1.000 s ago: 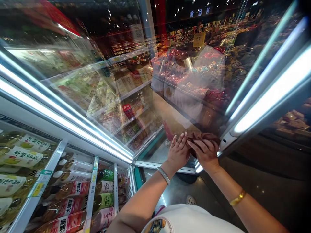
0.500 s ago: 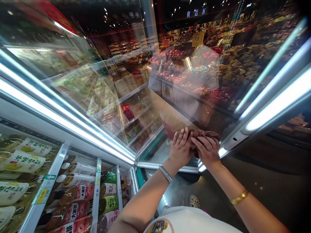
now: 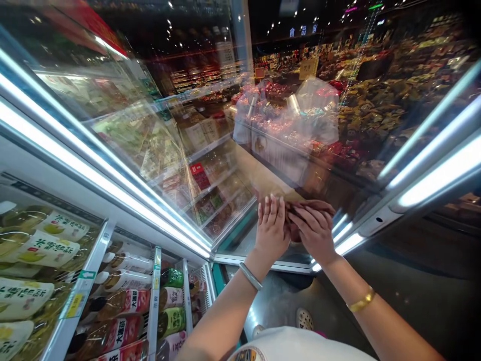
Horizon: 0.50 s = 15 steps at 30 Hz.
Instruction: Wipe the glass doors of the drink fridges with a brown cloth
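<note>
A bunched brown cloth [image 3: 315,204] lies against the glass door [image 3: 233,170] of a lit drinks cooler, near the door's lower part. My right hand [image 3: 314,233] presses the cloth to the pane, its fingers slanting up to the left over the folds. Just left of it, my left hand [image 3: 272,225] rests on the glass with fingers stretched upward. Its thumb side meets the cloth's edge; whether any cloth lies under that palm is hidden. A grey bangle [image 3: 250,276] circles the left wrist, a gold one [image 3: 361,300] the right forearm.
Bottled drinks [image 3: 120,331] stand in the cooler at lower left, split by shelf dividers [image 3: 156,281]. Bright light strips [image 3: 93,165] run along the cooler's frame, and the door's metal edge [image 3: 376,220] lies right of my hands. Shop displays show in the glass.
Both hands have shifted slightly left across the glass along with the cloth. My left hand's fingers now point more straight up. The whole view has moved a little.
</note>
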{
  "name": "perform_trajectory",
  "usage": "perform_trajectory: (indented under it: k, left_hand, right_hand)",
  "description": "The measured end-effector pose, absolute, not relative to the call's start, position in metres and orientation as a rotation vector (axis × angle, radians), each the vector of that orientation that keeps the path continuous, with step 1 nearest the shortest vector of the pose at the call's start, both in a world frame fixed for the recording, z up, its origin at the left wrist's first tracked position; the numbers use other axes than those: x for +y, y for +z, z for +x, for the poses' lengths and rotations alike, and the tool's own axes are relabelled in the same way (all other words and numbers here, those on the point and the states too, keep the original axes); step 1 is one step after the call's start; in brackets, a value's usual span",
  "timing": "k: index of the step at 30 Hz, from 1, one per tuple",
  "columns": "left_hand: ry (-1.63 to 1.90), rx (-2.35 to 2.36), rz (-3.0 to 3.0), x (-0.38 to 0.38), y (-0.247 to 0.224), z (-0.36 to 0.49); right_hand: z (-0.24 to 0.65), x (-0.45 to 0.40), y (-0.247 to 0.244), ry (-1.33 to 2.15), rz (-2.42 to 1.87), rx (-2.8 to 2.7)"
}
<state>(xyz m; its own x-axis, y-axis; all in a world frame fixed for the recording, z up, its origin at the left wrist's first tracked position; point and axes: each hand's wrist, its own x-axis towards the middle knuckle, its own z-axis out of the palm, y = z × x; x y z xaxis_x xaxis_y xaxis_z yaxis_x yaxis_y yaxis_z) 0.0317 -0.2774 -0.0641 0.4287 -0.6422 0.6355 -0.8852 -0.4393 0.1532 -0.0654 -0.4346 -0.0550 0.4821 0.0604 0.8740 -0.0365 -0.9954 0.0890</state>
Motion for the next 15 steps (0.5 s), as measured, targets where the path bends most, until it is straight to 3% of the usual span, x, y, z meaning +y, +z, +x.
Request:
perform_trajectory:
  k: [3,6,8,11,15]
  left_hand:
    - [0.628,-1.288,2.261,-0.265,-0.069,0.034]
    - [0.634,-1.245,2.258,-0.261,-0.062,0.036]
    - [0.655,-1.221,2.239,-0.261,-0.056,0.035]
    - [0.681,-1.197,2.22,-0.259,-0.051,0.033]
    - [0.665,-1.154,2.244,-0.256,-0.051,0.034]
  right_hand:
    - [-0.084,-0.466,-0.051,1.768,2.489,-0.048]
    - [-0.075,-0.48,-0.009,2.116,2.251,-0.322]
    - [-0.054,-0.465,0.013,2.159,2.283,-0.36]
    - [-0.027,-0.426,0.006,1.991,2.374,-0.119]
    - [-0.037,-0.419,-0.042,1.601,2.597,0.192]
